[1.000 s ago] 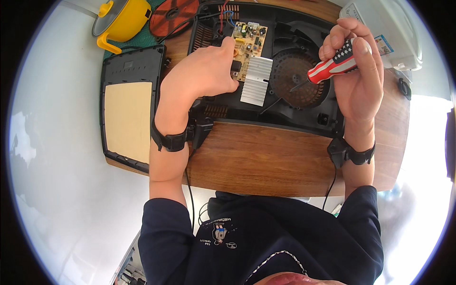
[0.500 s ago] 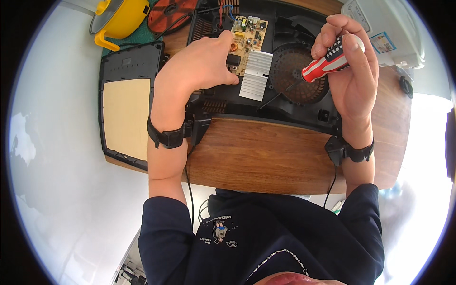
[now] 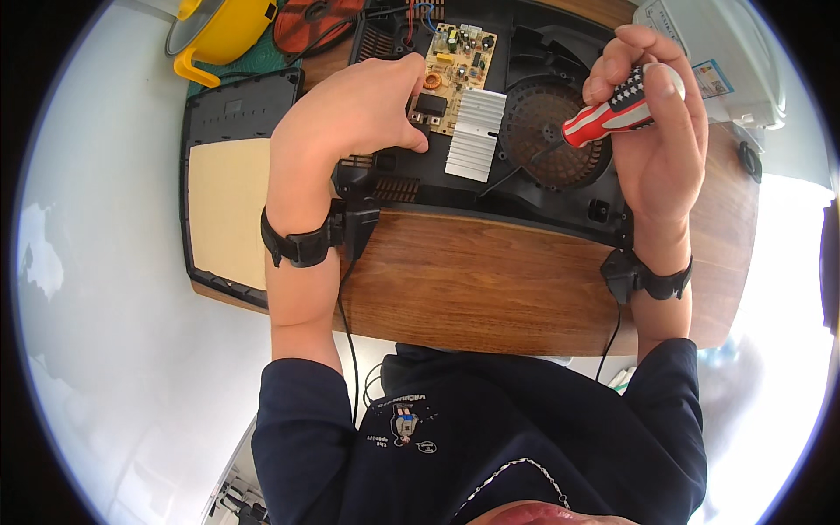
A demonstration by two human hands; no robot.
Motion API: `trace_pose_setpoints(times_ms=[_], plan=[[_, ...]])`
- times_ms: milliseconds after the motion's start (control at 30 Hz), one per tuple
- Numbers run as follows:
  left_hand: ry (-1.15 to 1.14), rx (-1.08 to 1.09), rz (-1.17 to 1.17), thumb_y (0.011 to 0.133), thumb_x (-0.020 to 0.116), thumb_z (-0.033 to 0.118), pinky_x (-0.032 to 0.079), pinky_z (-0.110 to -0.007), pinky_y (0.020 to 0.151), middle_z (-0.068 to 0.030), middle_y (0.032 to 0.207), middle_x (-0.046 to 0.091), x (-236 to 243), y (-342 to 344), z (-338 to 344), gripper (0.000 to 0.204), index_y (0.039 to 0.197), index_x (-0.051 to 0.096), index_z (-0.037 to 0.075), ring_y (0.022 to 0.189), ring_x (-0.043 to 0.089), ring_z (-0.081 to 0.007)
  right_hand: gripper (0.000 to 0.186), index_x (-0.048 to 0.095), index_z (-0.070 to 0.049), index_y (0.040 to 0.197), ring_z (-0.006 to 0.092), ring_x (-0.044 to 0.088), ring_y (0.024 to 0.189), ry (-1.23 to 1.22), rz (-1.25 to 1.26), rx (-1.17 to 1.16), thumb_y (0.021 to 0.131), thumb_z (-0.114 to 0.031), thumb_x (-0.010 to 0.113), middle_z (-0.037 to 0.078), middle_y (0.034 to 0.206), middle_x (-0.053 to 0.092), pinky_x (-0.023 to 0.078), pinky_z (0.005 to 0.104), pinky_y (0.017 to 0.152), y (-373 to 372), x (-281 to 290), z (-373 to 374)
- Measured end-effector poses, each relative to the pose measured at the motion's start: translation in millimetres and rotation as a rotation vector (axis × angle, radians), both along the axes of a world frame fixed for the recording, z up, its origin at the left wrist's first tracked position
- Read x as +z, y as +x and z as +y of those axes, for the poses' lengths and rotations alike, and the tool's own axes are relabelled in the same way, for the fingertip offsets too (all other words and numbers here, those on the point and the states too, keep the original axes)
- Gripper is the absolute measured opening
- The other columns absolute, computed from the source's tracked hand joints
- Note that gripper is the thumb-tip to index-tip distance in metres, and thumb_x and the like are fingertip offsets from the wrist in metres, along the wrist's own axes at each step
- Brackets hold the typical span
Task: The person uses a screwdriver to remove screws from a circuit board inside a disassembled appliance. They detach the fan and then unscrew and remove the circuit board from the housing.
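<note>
A screwdriver (image 3: 612,112) with a red, white and star-patterned handle is gripped in my right hand (image 3: 658,144). Its shaft points left and down over the round fan grille (image 3: 556,131) of a black plastic housing (image 3: 420,188). In the housing lies a tan circuit board (image 3: 470,74) with a silver finned heat sink (image 3: 477,131) at its near right part. My left hand (image 3: 359,109) hovers at the board's left edge, thumb and fingers spread apart around a gap with nothing in it. Its fingertips are partly hidden behind the hand.
To the left lies a black panel with a cream sheet (image 3: 229,210). Behind it stand a yellow pot (image 3: 232,39) and a red-and-black coil disc (image 3: 317,24). A white plastic box (image 3: 722,61) occupies the far right of the wooden table (image 3: 490,280). Cables hang from both wrist straps.
My left hand has moved slightly left, and its thumb has come away from the board's edge. The right hand with the screwdriver has shifted slightly right.
</note>
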State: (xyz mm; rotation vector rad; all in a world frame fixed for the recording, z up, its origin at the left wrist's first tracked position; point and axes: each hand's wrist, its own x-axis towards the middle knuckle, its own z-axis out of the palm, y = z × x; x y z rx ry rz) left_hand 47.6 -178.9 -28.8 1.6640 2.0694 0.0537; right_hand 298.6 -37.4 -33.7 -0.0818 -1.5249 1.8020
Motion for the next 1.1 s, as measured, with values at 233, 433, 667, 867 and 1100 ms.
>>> trace_pose_setpoints(times_ms=[233,433,667,867,1100], plan=[[0.100,-0.055,-0.087,0.070,0.091,0.024,0.050,-0.046,0.072,-0.0172,0.088,0.070,-7.3,-6.4,-2.7,0.052,0.104,0.057,0.003,0.089,0.068,-0.0382,0.052,0.046,0.005,0.142,0.0279,0.055,0.106,0.080,0.117,0.041,0.099,-0.022,0.058,0.016,0.117,0.053,0.046,0.0428,0.099,7.1,23.7,-3.3],[0.152,-0.066,-0.125,0.068,0.091,0.020,0.050,-0.046,0.071,-0.0178,0.084,0.069,-14.7,-10.8,-1.4,0.049,0.099,0.058,0.002,0.085,0.067,-0.0392,0.040,0.045,0.004,0.136,0.0285,0.061,0.108,0.251,0.160,-0.033,0.102,-0.013,0.057,0.021,0.119,0.061,0.049,0.0407,0.098,-38.0,37.5,-35.1],[0.185,-0.087,-0.314,0.073,0.086,0.010,0.053,-0.040,0.069,-0.0141,0.085,0.072,-13.0,-15.2,-2.7,0.037,0.104,0.070,-0.002,0.079,0.068,-0.0271,0.040,0.037,0.002,0.131,0.0121,0.050,0.098,0.379,0.093,0.062,0.103,-0.014,0.061,0.012,0.117,0.053,0.045,0.0293,0.091,-83.9,15.7,-52.7],[0.244,-0.183,-0.297,0.075,0.085,0.008,0.053,-0.040,0.074,-0.0151,0.088,0.072,-24.7,-20.3,-0.5,0.037,0.106,0.069,-0.003,0.083,0.068,-0.0291,0.037,0.037,-0.001,0.132,0.0135,0.051,0.100,0.359,0.135,0.038,0.104,-0.011,0.059,0.011,0.116,0.053,0.045,0.0299,0.091,-97.5,-1.2,-56.9],[0.199,-0.120,-0.302,0.075,0.085,0.008,0.053,-0.041,0.074,-0.0152,0.088,0.072,-26.3,-22.7,-0.4,0.038,0.107,0.068,-0.004,0.084,0.068,-0.0304,0.037,0.037,-0.002,0.132,0.0144,0.052,0.101,0.400,0.074,0.030,0.104,-0.012,0.059,0.011,0.116,0.053,0.046,0.0307,0.090,-102.5,-6.0,-55.7]])
